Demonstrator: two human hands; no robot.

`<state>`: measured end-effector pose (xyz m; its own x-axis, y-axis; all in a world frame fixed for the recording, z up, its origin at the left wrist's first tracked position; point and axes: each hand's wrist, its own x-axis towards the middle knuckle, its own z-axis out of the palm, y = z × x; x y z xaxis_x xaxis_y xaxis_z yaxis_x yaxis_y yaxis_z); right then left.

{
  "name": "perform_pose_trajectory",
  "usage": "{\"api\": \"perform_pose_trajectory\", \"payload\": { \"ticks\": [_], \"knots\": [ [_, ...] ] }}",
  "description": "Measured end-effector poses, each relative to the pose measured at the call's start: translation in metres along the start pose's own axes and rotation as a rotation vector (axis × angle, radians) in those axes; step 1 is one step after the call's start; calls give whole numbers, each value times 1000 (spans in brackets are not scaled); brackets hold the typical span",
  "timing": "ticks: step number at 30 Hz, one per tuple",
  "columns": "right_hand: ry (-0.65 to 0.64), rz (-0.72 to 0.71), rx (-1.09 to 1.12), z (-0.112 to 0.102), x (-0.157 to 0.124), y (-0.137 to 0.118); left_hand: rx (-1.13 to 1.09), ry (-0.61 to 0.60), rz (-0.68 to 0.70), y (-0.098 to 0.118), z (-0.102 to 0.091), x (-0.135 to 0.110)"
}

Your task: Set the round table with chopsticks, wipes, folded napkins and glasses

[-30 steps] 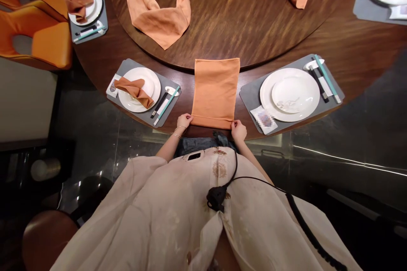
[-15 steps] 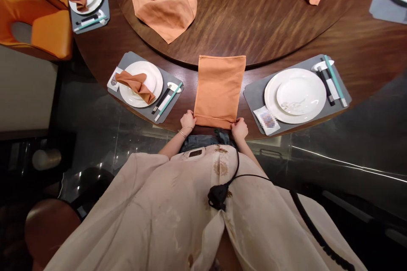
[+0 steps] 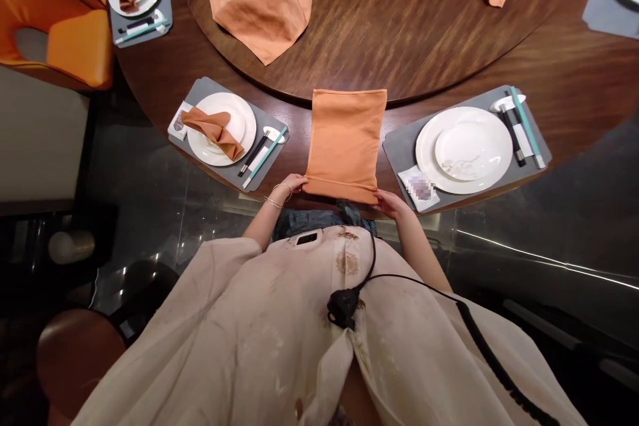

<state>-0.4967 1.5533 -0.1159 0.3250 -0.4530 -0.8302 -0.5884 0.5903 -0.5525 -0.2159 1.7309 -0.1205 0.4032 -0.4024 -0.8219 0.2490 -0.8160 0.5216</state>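
An orange cloth napkin (image 3: 346,136) lies spread as a rectangle at the near edge of the round wooden table, with a narrow band folded over along its near side. My left hand (image 3: 293,184) pinches the near left corner. At the near right corner, my right hand (image 3: 389,202) has the cloth between thumb and fingers. The napkin's far end reaches the rim of the raised wooden turntable (image 3: 399,33).
Left of the napkin is a grey placemat (image 3: 204,90) with a white plate (image 3: 247,140), folded napkin and chopsticks. Another placemat (image 3: 399,146) with stacked plates (image 3: 469,183) lies right. A loose napkin (image 3: 262,20) rests on the turntable; orange chairs (image 3: 80,46) stand far left.
Both hands have shifted outward at the napkin's near corners, the right forearm swinging further right. The near edge is pulled a little wider, and the folded band has changed slightly.
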Motion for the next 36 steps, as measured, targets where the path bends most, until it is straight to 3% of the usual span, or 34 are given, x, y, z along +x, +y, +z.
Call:
{"api": "perform_pose_trajectory", "payload": {
  "ticks": [4,6,8,11,13,14,17,19,21,24,26,28,32,36],
  "knots": [
    [-1,-22,-18,-3,2,-2,-87,-77,-13,-4,-6,-6],
    [45,-91,-45,-5,0,-5,-97,-113,67,-5,-9,-11],
    [131,-309,-124,-8,-6,-13,-55,-88,249,-2,-13,-17],
    [252,-751,-325,-14,-19,-31,93,135,588,11,-22,-23],
    [254,-895,-390,-19,-26,-45,153,252,771,22,-30,-24],
    [232,-910,-381,-21,-27,-50,154,253,832,27,-34,-23],
    [167,-851,-296,-21,-19,-56,74,92,806,34,-40,-12],
    [157,-752,-248,-17,-5,-51,16,-5,642,31,-38,-1],
    [153,-608,-199,-9,10,-39,-19,-28,453,25,-30,10],
    [209,-376,-166,5,28,-19,-4,71,252,17,-13,20],
    [277,-297,-185,12,34,-8,94,206,227,15,-2,21],
    [372,-287,-252,19,36,-2,239,329,248,15,7,16],
    [572,-242,-500,31,31,-2,471,451,254,16,23,2],
    [620,-235,-606,43,27,-6,618,516,201,17,34,-5]
  ]
}}
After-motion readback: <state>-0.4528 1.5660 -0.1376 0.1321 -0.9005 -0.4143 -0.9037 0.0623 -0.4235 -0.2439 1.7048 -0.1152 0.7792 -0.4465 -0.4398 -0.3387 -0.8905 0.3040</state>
